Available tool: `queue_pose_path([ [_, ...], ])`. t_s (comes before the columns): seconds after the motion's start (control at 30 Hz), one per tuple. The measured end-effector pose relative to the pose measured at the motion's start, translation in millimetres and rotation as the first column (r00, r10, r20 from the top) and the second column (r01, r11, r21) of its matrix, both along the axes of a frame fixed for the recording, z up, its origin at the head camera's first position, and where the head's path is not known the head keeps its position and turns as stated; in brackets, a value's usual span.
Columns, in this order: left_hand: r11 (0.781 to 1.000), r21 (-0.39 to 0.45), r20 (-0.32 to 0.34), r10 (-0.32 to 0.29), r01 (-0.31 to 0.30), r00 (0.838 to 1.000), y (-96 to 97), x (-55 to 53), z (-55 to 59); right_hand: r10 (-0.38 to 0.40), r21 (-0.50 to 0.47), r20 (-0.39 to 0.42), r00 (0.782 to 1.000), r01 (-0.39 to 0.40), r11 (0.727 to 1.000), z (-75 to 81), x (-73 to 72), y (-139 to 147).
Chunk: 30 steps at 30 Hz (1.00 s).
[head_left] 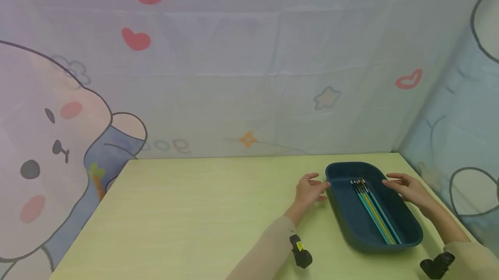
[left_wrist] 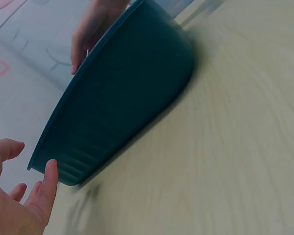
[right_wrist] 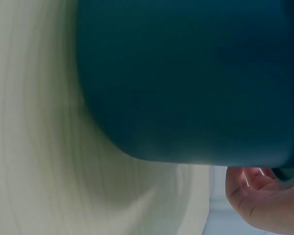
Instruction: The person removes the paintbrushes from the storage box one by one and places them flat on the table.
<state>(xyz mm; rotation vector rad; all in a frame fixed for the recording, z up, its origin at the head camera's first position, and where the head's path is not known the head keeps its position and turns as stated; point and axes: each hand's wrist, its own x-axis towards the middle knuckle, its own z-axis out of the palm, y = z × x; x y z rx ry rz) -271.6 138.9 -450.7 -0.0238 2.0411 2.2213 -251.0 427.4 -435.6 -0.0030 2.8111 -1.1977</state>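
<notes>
A deep teal, rounded-rectangular, plastic-looking tray (head_left: 354, 217) rested on the pale yellow, wood-grained tabletop (head_left: 195, 210). Slim brushes with teal and yellow handles (head_left: 377, 215) already lay inside, so loading looked done; a secure two-handed hold seemed left. The left hand (head_left: 309, 191), fingers apart, was at the tray's left side. The right hand (head_left: 411, 190) bent its fingers at the right rim; whether they gripped was unclear. The brushes overlapped too closely to count, and both wrist views hid the tray's inside.

This looks like a recording booth: creased cloth backdrops (head_left: 234, 46), printed with a cartoon animal (head_left: 43, 154) and pinkish hearts (head_left: 136, 40), hang behind and to the right of a pale wood-grain table (head_left: 195, 210). 2 black wrist cameras (head_left: 303, 258) sit at the person's sleeves (head_left: 265, 247)
</notes>
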Motion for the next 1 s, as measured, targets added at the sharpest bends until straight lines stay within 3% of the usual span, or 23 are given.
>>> queue_pose_path([
  [0.23,1.000,0.025,0.043,-0.017,0.016,0.999,-0.5,-5.1,4.3,-0.006,-0.078,0.068,0.998,0.012,0.997,-0.7,-4.9,1.3],
  [0.5,0.998,0.052,0.087,-0.029,0.025,0.996,4.6,-10.9,-4.5,-0.017,-0.155,0.109,0.994,0.034,0.987,-3.2,-8.7,2.3],
  [0.8,0.996,0.053,0.091,-0.075,0.070,0.993,9.2,-9.4,-6.4,-0.014,-0.220,0.149,0.989,0.047,0.974,-8.4,-14.9,7.5],
  [1.0,0.998,0.035,0.084,-0.062,0.060,0.995,14.5,-8.0,-6.7,-0.008,-0.214,0.183,0.983,0.047,0.976,-8.2,-16.3,9.8],
])
